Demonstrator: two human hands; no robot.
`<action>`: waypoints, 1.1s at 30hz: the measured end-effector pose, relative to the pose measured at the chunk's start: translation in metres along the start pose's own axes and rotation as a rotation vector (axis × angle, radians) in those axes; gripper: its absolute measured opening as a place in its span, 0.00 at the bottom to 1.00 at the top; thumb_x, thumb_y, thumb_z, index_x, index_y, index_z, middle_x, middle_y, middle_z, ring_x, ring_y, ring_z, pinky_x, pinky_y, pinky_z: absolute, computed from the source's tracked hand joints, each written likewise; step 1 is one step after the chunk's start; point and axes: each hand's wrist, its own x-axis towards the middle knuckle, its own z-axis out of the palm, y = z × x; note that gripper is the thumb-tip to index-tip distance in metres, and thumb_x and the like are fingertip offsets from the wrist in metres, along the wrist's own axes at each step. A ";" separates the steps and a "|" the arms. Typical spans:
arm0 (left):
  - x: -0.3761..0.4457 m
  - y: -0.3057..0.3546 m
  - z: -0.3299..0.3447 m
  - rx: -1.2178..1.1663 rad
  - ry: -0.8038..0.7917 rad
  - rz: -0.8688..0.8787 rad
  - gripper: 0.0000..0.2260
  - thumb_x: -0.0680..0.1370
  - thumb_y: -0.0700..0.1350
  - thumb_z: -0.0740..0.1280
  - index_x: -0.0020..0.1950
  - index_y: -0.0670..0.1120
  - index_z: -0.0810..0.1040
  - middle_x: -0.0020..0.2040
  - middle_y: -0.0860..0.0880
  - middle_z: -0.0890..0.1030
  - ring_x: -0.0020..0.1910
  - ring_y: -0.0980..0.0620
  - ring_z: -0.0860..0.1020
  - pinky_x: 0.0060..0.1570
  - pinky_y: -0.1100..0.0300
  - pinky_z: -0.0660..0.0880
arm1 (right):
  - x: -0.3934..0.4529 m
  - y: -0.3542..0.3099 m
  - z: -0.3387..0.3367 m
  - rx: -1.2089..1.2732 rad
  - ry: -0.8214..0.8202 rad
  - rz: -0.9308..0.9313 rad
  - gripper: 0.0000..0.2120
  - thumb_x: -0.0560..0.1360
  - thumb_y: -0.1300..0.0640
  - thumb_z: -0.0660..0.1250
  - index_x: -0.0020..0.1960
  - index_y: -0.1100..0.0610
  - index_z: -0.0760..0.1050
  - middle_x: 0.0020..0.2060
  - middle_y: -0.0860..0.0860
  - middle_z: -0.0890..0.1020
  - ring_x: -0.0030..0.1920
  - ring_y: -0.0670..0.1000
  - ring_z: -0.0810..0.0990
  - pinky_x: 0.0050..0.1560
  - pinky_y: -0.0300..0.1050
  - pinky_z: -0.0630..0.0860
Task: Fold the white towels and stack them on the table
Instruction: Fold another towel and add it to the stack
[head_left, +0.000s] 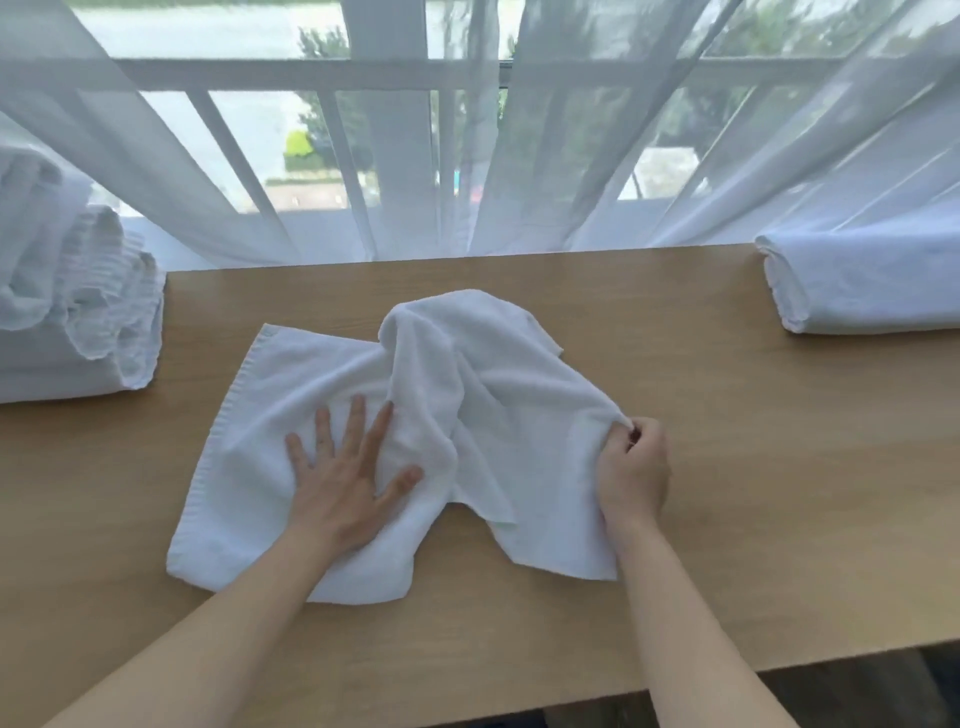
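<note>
Head view, item by item.

Surface: a light wooden table (727, 467) with a smooth top, running the full width of the view, its far edge against the curtain.

Main item: a rumpled white terry towel (249, 431) lying on the middle of the table; its left half lies flat with a ribbed hem along the left edge, its middle is bunched into a raised fold, its right part hangs in loose creases down to the table.

Left hand (345, 478): laid palm down on the flat left half of the towel, fingers straight and spread, pressing the cloth to the table.

Right hand (634, 473): fingers curled, pinching the right edge of the towel between thumb and fingertips, the cloth pulled taut up to the pinch.

Left stock: a loose heap of white ribbed towels (78, 312) at the left end of the table, well apart from the main item, partly cut off by the frame.

Right stock: a neatly folded white cloth bundle (862, 286) at the far right end of the table, rounded fold facing left.

Backdrop: sheer white curtains (545, 156) hanging in folds behind the table; a white window railing (311, 73) and green trees show through them.
</note>
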 end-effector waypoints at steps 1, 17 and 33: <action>0.000 -0.003 -0.001 0.009 -0.010 -0.010 0.38 0.71 0.79 0.37 0.75 0.67 0.28 0.79 0.57 0.29 0.79 0.42 0.32 0.73 0.31 0.35 | 0.017 0.001 -0.013 0.096 0.052 0.092 0.04 0.80 0.57 0.58 0.47 0.54 0.69 0.39 0.46 0.74 0.40 0.53 0.73 0.34 0.38 0.67; 0.035 0.179 0.012 0.099 0.092 0.442 0.33 0.79 0.70 0.41 0.82 0.61 0.44 0.82 0.51 0.39 0.80 0.50 0.35 0.79 0.47 0.39 | 0.091 0.040 -0.067 -0.186 -0.169 0.022 0.24 0.81 0.50 0.61 0.74 0.50 0.59 0.59 0.56 0.79 0.56 0.63 0.78 0.51 0.51 0.72; 0.069 0.263 0.053 0.161 0.007 0.332 0.33 0.76 0.70 0.37 0.79 0.62 0.33 0.79 0.48 0.29 0.78 0.49 0.29 0.77 0.46 0.34 | 0.181 0.073 -0.127 -0.270 -0.019 0.126 0.19 0.79 0.43 0.61 0.58 0.57 0.73 0.53 0.57 0.80 0.55 0.63 0.77 0.46 0.49 0.68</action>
